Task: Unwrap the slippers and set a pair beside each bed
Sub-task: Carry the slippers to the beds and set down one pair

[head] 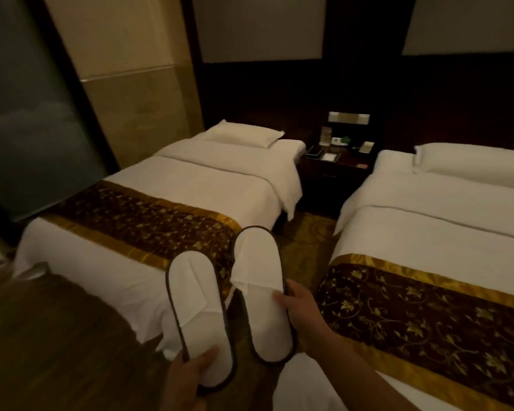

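**A slipper in each hand, between two made beds**

The left hand (190, 372) grips the heel end of the left slipper (198, 314), thumb pressed on its white upper; the right hand (298, 307) clasps the right slipper (260, 289) at its side, thumb lying across the top. Both slippers are white with a dark rim, unwrapped, toes pointing away — held side by side in the air over the gap between the beds. The left bed (190, 185) and the right bed (428, 209) each carry white linen, a pillow and a brown-and-gold runner. Patterned carpet (306, 232) shows between them. Against the far wall, between the bedheads, stands a dark nightstand (336, 170) with small items on top — too dim to identify.
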